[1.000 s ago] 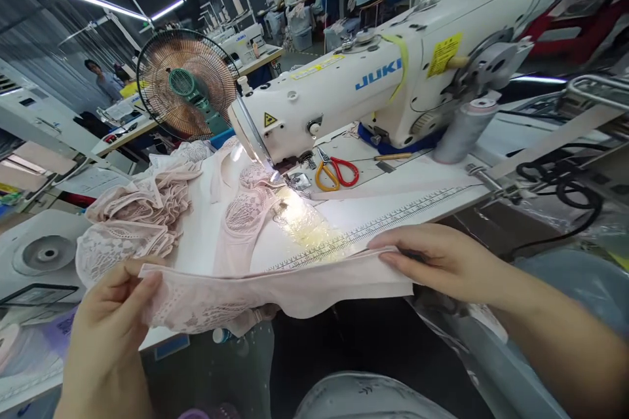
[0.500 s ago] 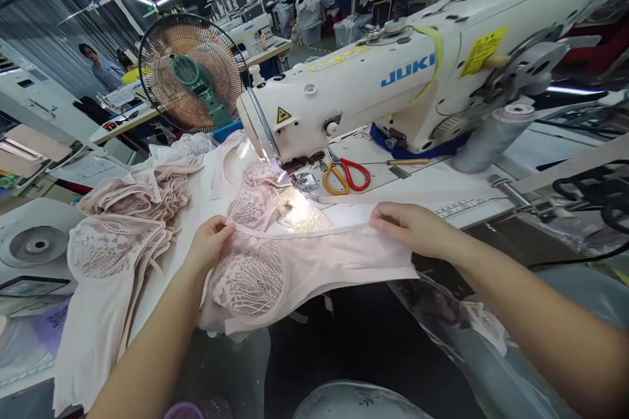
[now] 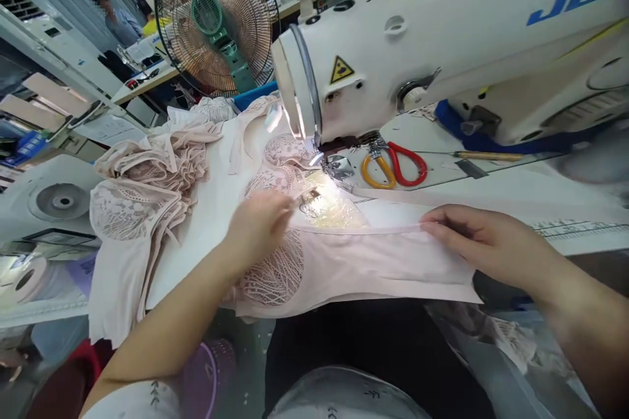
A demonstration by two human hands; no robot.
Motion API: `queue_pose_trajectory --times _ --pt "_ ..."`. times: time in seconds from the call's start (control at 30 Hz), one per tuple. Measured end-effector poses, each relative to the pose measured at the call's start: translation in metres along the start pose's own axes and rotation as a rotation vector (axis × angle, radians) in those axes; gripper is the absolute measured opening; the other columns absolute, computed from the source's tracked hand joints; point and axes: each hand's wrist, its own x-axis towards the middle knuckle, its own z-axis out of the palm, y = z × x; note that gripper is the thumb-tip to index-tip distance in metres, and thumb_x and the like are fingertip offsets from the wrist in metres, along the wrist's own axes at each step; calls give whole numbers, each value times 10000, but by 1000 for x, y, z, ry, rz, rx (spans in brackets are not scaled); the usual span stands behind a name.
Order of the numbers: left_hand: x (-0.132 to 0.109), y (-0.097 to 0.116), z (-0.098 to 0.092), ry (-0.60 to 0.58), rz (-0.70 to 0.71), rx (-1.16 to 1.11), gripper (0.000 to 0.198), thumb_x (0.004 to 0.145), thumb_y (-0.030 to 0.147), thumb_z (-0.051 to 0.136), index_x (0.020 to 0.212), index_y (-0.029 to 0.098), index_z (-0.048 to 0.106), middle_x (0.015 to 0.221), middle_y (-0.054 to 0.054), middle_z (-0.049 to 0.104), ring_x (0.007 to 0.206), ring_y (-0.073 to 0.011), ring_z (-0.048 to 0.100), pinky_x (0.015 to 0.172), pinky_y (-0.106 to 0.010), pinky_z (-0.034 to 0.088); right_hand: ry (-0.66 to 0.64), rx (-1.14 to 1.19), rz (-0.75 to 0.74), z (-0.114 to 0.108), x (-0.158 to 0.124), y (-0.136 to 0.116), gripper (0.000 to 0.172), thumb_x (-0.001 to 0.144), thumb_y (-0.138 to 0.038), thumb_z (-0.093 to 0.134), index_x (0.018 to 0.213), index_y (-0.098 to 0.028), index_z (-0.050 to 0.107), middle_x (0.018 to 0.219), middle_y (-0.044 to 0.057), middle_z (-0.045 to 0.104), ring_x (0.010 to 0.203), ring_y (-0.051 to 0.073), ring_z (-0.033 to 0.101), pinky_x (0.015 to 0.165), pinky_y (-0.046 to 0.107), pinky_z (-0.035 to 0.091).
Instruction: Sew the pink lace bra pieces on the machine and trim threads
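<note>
A pale pink lace bra (image 3: 358,262) stretches across the front of the sewing table, its lace cup (image 3: 278,272) on the left and its smooth wing on the right. My right hand (image 3: 476,242) pinches the wing's upper edge between thumb and fingers. My left hand (image 3: 260,226) is closed at the upper edge by the cup; its fingertips are partly hidden and slightly blurred. Just behind the bra is the lit needle area of a white sewing machine (image 3: 354,78), with shiny clear film (image 3: 339,206) beside it. More lace cups lie under the machine head.
Red-and-yellow-handled snips (image 3: 407,163) and a wooden-handled tool (image 3: 486,156) lie behind my right hand. A pile of pink bras (image 3: 122,209) sits at left. A fan (image 3: 216,19) stands behind. A purple basket (image 3: 221,366) is below, and a person (image 3: 118,19) is far left.
My left hand has moved right along the bra's upper edge, now over the cup. The right hand keeps its pinch on the wing. The view has come closer and tilted down.
</note>
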Motion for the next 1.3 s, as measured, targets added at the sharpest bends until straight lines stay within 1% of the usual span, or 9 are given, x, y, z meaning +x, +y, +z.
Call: queue_pose_trajectory --times 0.03,0.1,0.2,0.4,0.77,0.87,1.0,1.2,1.3 --pt "6 9 4 -119 93 10 161 894 181 464 937 173 619 913 -73 651 906 -220 579 827 -373 450 10 17 14 0 -1 1 352 868 -533 467 814 -237 649 826 48 692 732 211 616 616 305 468" --pt "16 20 13 -310 196 36 139 878 162 503 930 158 633 918 -83 649 896 -226 575 809 -371 453 27 61 29 1 -4 1 353 870 -533 473 842 -233 657 845 65 697 762 218 623 632 303 475" --pt "25 17 21 -425 207 18 106 853 164 549 908 161 640 915 -78 628 856 -210 563 731 -324 449 70 153 26 2 -6 -5 356 820 -553 533 830 -220 659 806 72 694 730 215 623 643 304 492" --pt "30 -1 22 -477 136 -114 86 852 204 536 817 181 611 862 -52 592 811 -187 538 721 -304 437 88 244 28 -1 -3 -11 400 777 -567 554 853 -192 673 746 53 668 668 175 590 622 295 494" --pt "28 0 22 -453 77 -189 118 860 244 472 793 195 556 789 -19 587 734 -158 523 677 -270 420 -10 274 23 -6 -2 -5 461 722 -570 625 987 -196 681 794 45 664 680 168 583 637 305 502" --pt "27 0 20 -466 52 -184 135 863 264 468 786 198 556 774 -11 588 722 -156 527 660 -263 415 -24 267 34 -7 0 -6 403 741 -529 603 956 -197 683 766 37 648 683 167 577 642 300 485" --pt "22 -1 16 -481 -8 -188 146 871 300 466 788 207 541 746 2 578 682 -147 522 611 -245 408 -27 295 12 -7 0 -8 301 764 -501 577 798 -211 650 681 10 581 629 146 518 591 277 436" --pt "14 -1 6 -453 -18 -268 147 880 309 483 842 205 580 797 -15 605 706 -147 548 622 -243 440 -24 593 -75 -8 -10 -19 307 726 -488 667 710 -198 568 851 63 619 786 173 564 696 288 467" --pt "12 0 0 -451 40 -299 197 896 333 489 862 200 631 826 -39 618 753 -158 567 679 -258 465 47 694 -5 -1 -17 -24 332 709 -504 691 707 -199 561 804 48 614 727 153 546 655 270 459"
